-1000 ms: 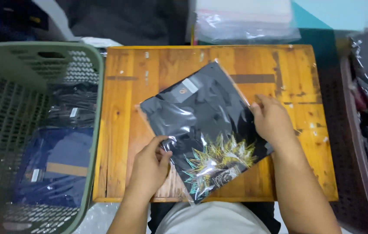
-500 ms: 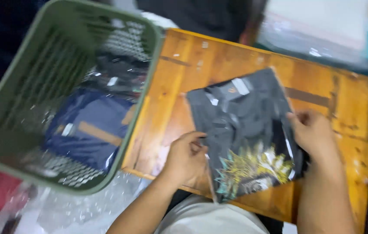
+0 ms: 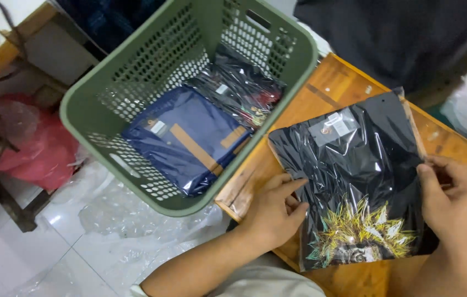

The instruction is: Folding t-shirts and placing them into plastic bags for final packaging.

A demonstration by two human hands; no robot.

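Note:
A folded black garment in a clear plastic bag [image 3: 361,176], with a yellow print near its lower end, lies over the wooden table [image 3: 332,82]. My left hand [image 3: 273,208] grips its left edge, fingers on top. My right hand [image 3: 453,201] holds its right edge. A green plastic basket [image 3: 134,71] stands to the left of the table. Inside it lie a bagged navy garment [image 3: 186,137] and a bagged black garment [image 3: 241,88].
A red plastic bag [image 3: 35,159] sits on the white tiled floor at the left. Loose clear plastic [image 3: 129,220] lies under the basket. Dark cloth [image 3: 398,38] is piled beyond the table's far side. A wooden stand [image 3: 7,60] is at the top left.
The view has swung left and down toward the basket. Both hands have kept hold of the bagged black garment, which has shifted toward the table's left edge near the basket.

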